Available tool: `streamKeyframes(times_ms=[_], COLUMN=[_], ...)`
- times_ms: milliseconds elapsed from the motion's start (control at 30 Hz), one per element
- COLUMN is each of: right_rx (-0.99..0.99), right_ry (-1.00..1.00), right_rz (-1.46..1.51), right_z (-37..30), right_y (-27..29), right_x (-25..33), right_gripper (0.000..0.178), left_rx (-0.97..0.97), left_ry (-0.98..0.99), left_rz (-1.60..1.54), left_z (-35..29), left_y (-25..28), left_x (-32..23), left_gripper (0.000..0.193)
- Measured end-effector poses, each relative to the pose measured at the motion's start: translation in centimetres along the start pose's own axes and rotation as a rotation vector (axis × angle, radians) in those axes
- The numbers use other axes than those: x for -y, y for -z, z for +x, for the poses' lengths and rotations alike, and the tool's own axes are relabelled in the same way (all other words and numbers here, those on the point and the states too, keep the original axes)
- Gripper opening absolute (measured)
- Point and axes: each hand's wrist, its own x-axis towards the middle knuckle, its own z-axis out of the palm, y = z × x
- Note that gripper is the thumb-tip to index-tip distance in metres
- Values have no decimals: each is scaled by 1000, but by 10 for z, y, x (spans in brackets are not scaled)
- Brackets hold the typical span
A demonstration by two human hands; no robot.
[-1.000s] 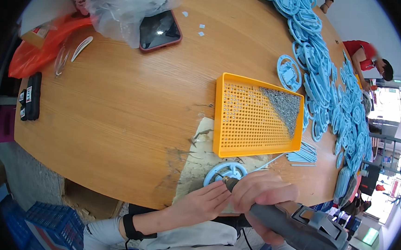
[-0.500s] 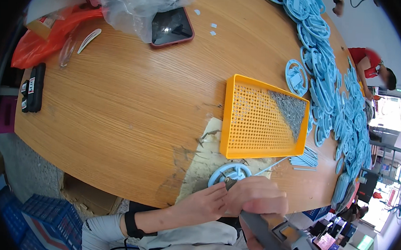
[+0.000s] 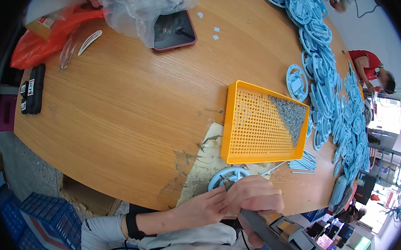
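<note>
A round light-blue plastic wheel [image 3: 237,170] lies at the front table edge, on a stained pale sheet [image 3: 202,168]. My left hand [image 3: 208,205] reaches in from the lower left, fingertips together on its near rim. Closed fingers of my right hand [image 3: 257,194] wrap a grey screwdriver [image 3: 229,184], which looks powered. Its tapered nose points at the wheel; the bit's contact point is too small to make out. A bulky dark grey body [image 3: 267,233] extends below this hand. Just beyond, a yellow perforated tray [image 3: 227,122] holds many small metal screws [image 3: 291,117] in its right corner.
Light-blue wheels [image 3: 322,78] are heaped along the right side, one wheel [image 3: 297,83] lying apart. Thin blue rods [image 3: 303,162] lie beside the tray. A phone [image 3: 174,31], clear plastic bag [image 3: 146,5] and red bag [image 3: 43,44] sit far left. Blue crates [image 3: 47,223] stand below left.
The tray and wheel sit slightly lower in the picture as the view shifts. Both hands and the screwdriver keep nearly the same pose, with the right hand slightly closer over the wheel.
</note>
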Motion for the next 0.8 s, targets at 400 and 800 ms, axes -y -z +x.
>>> streamKeyframes(times_ms=[400,800], right_rx=[-70,-393], right_ry=[-41,-189], right_rz=[108,-287], right_z=[40,62], right_y=[38,61], right_x=[24,-35], right_gripper=[64,65], left_rx=[166,172], left_ry=[-60,-54], left_rz=[221,294], left_z=[10,12], left_y=[12,13], left_x=[0,-1], left_gripper=[40,37])
